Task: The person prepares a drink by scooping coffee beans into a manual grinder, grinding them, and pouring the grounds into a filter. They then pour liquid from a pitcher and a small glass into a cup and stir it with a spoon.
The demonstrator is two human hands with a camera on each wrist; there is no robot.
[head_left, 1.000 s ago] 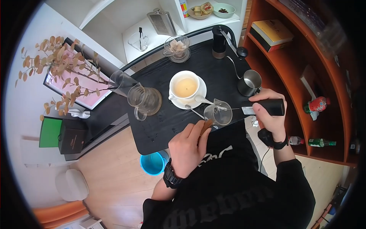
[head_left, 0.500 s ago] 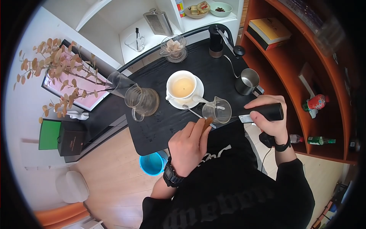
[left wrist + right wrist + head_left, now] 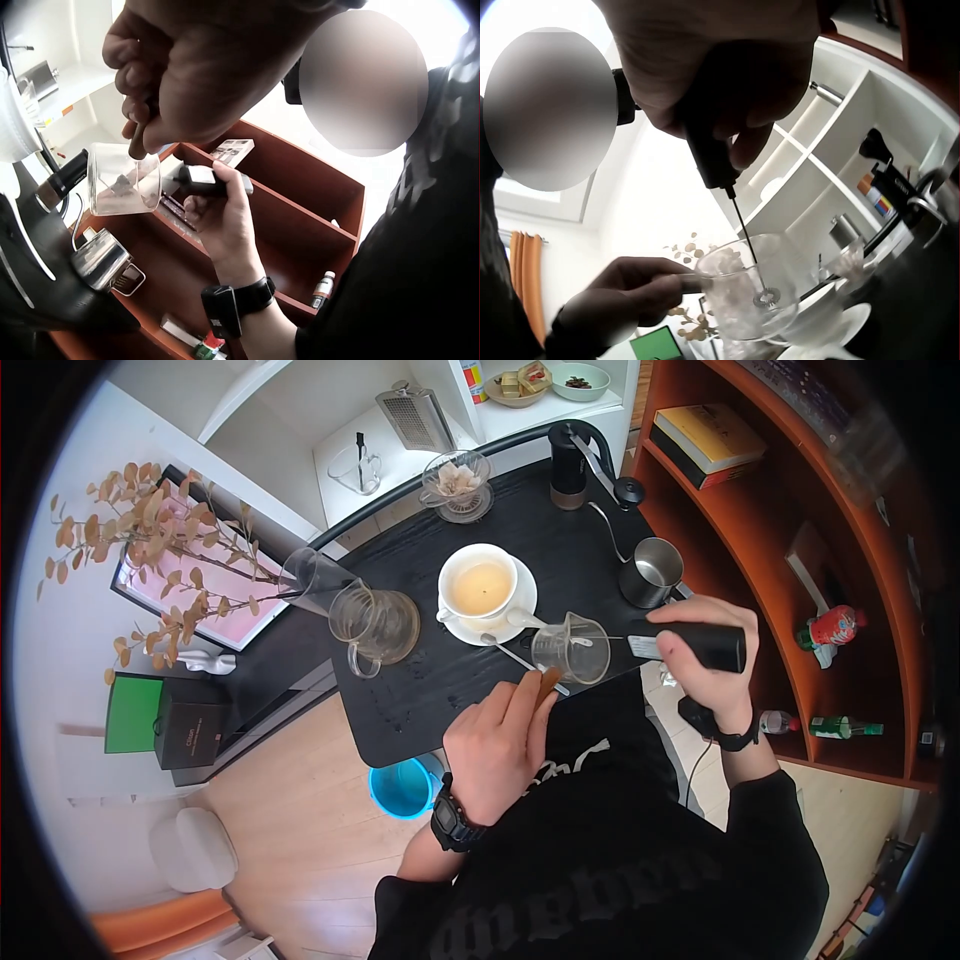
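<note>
My left hand (image 3: pixel 495 745) grips the wooden handle (image 3: pixel 547 685) of a small clear glass pitcher (image 3: pixel 585 655), held up over the table's near edge. My right hand (image 3: pixel 715 670) wraps around a black handheld milk frother (image 3: pixel 712 647). The frother's thin shaft reaches through the pitcher's mouth, and its round whisk coil (image 3: pixel 766 298) shows inside the glass in the right wrist view. No liquid shows in the pitcher. Just beyond it, a white cup (image 3: pixel 448 585) of pale yellowish liquid sits on a saucer (image 3: pixel 527 595), with a spoon (image 3: pixel 510 650) beside it.
A steel gooseneck kettle (image 3: pixel 650 575) stands to the right, near a black hand grinder (image 3: pixel 568 475). Behind the cup is a glass dripper (image 3: pixel 458 485) with a filter. At left stands a glass server (image 3: pixel 385 630). A blue bin (image 3: pixel 400 790) is on the floor.
The head view has shifted slightly. The right hand and frother dipped a little, then rose again, while the shaft stayed at the pitcher. The left hand keeps its grip.
</note>
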